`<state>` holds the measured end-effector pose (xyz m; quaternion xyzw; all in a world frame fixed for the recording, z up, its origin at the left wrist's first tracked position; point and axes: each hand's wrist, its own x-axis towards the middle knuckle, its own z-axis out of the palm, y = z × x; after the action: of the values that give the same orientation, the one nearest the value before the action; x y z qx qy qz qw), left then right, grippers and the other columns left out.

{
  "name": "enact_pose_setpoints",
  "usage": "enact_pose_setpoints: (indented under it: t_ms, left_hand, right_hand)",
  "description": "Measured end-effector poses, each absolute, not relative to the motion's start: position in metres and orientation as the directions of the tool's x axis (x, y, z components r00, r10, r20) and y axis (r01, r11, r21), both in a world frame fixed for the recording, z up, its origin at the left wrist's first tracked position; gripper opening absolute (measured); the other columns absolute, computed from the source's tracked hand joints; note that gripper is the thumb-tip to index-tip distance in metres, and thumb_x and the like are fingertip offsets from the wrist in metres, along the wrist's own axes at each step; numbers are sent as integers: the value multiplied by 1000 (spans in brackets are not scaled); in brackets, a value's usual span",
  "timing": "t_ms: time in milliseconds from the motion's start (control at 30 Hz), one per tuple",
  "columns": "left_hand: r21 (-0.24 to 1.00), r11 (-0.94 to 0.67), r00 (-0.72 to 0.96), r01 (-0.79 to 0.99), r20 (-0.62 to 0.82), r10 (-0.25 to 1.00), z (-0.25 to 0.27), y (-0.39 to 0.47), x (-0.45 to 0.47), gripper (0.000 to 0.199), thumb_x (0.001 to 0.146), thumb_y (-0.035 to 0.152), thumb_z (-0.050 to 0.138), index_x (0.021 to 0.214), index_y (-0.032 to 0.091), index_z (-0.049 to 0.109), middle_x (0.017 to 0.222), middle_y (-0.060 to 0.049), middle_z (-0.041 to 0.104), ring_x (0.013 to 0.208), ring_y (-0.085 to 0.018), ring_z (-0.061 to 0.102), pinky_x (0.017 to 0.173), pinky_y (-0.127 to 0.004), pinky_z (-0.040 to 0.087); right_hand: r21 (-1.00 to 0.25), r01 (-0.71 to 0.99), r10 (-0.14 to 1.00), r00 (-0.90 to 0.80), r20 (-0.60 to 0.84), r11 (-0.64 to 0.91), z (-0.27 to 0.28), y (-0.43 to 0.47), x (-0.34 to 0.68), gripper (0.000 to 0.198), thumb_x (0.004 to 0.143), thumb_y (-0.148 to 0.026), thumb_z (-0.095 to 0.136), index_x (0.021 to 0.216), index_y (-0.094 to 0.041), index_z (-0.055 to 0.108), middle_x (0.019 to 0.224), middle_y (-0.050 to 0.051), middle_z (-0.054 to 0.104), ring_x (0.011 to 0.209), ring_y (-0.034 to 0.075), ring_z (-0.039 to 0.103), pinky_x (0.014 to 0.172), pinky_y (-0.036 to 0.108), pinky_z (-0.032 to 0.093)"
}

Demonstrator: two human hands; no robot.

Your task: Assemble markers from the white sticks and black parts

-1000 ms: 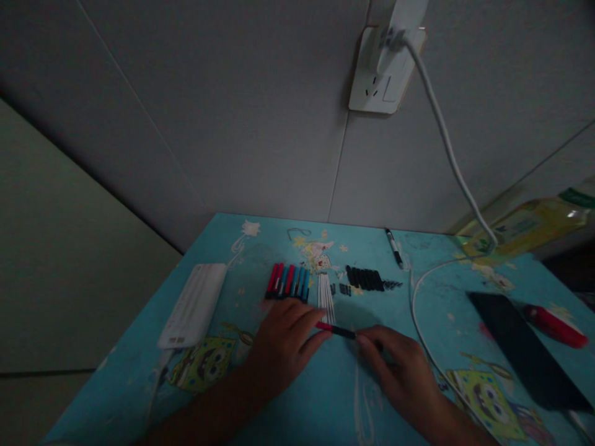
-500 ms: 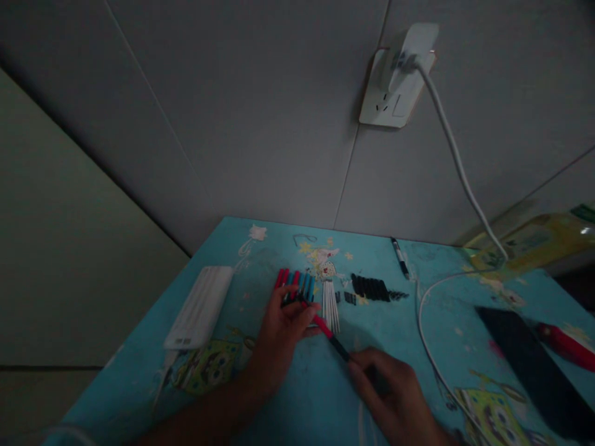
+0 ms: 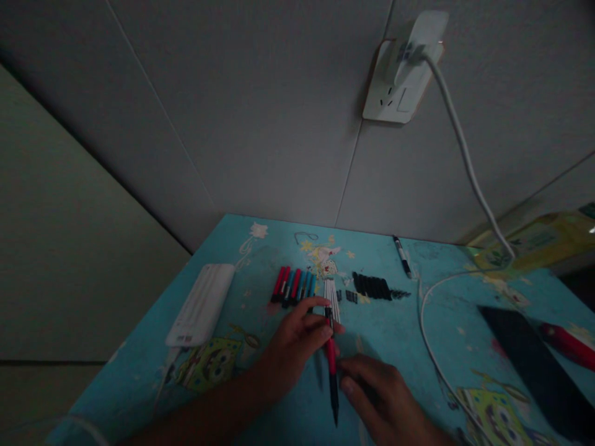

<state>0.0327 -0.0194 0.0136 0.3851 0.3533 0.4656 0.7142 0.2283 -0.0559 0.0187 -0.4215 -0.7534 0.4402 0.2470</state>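
Note:
My left hand point(image 3: 302, 334) pinches a pen point(image 3: 331, 356) with a red barrel and black ends, its tip pointing down toward me. My right hand point(image 3: 385, 396) is close against the pen's right side, thumb and index finger apart, with nothing visible between them; whether a fingertip touches the barrel I cannot tell. Beyond my left hand, several red and blue pen barrels point(image 3: 292, 286) lie in a row. Thin white refills point(image 3: 331, 291) lie beside them, partly hidden by my fingers. Farther right are black tubular pieces point(image 3: 372, 286), small dark parts point(image 3: 352, 297) and what look like springs point(image 3: 400, 295).
A white power bank point(image 3: 202, 303) lies at the left. A black-and-white pen point(image 3: 402, 256) lies near the wall. On the right are a white cable point(image 3: 423, 316), a dark flat object point(image 3: 530, 365), a red object point(image 3: 567, 347) and a yellow package point(image 3: 534, 244). A charger fills the wall socket point(image 3: 385, 102).
The pen has swung from slanting to nearly upright in view. My left hand has shifted right, off the row of barrels. My right hand has let go of the pen's black end.

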Motion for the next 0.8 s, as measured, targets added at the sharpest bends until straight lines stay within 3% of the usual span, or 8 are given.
enact_pose_setpoints:
  t_ms: [233,400,567,800]
  left_hand:
    - [884,293,368,-365,-152,917,17,-22,37,31,92,29,63,119,21,53,104,-8,70,73,-15,68,71,-30,53]
    - [897,263,377,-356,-120,918,18,-24,38,43,92,30,63,132,24,47,111,-10,69,77,-15,68,76,-32,54]
    - [902,254,414,-349,-95,905,19,-25,38,56,86,25,69,136,26,45,109,-7,68,80,-15,68,77,-33,54]
    - [911,264,442,-317,-104,891,19,-24,37,45,88,20,66,130,25,49,101,-4,67,75,-14,68,72,-29,54]
  right_hand:
    - [-905,415,861,-491,-134,96,16,-59,219,24,96,-35,51,87,-18,65,71,-1,58,63,12,50,59,24,40]
    - [-938,346,864,-466,-192,-22,13,-60,218,29,96,-41,52,83,-18,63,66,-3,50,60,11,44,56,24,36]
    - [-942,336,878,-448,-171,-12,10,-61,219,28,96,-41,53,82,-18,62,65,-3,51,59,11,44,55,24,36]
    - [-934,356,865,-468,-179,0,9,-63,218,28,96,-39,52,81,-18,62,65,-3,50,59,10,42,54,23,34]
